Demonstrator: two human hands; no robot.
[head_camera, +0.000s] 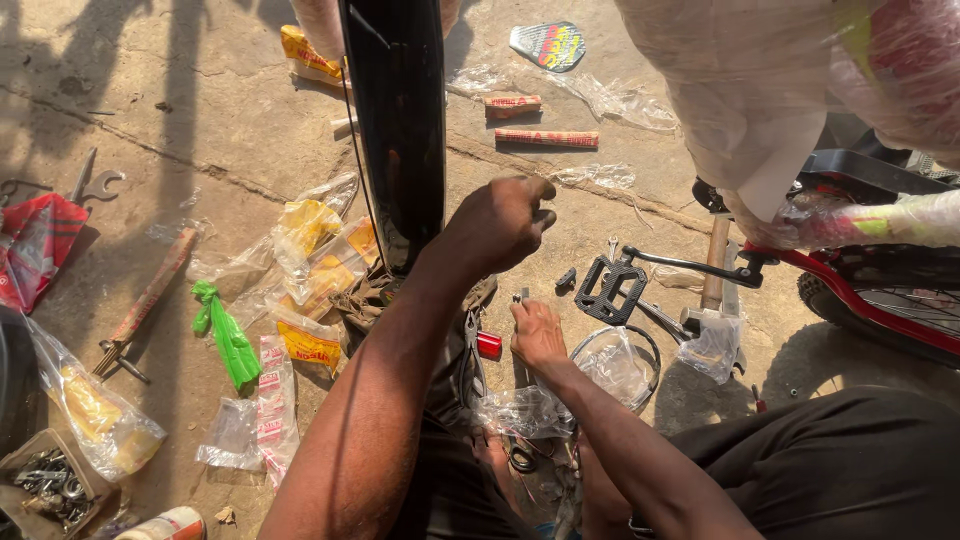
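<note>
a black bicycle wheel (400, 120) stands upright on the concrete floor (200, 120) at the middle of the scene, its tyre running up out of the top of the view. the left hand (500, 222) is up against the wheel's right side, fingers curled in toward the tyre; its grip looks closed, though what it pinches is too small to tell. the right hand (537, 335) is lower, just beside the wheel's base, fingers bent down onto something small and dark; i cannot tell whether that grip has hold of it. a small red cylinder (489, 346) lies touching close to the right hand's left side, next to pliers (472, 350). crumpled clear plastic bags (520, 410) lie just below that hand. to the right, a black bicycle pedal (606, 288) sits on a crank arm (690, 260), near a hammer (714, 275) and a red bicycle frame (870, 300) wrapped in plastic. off to the left lie yellow packets (310, 225), a green plastic bag (228, 340), a spanner (92, 185) and a box of bolts (45, 485).
</note>
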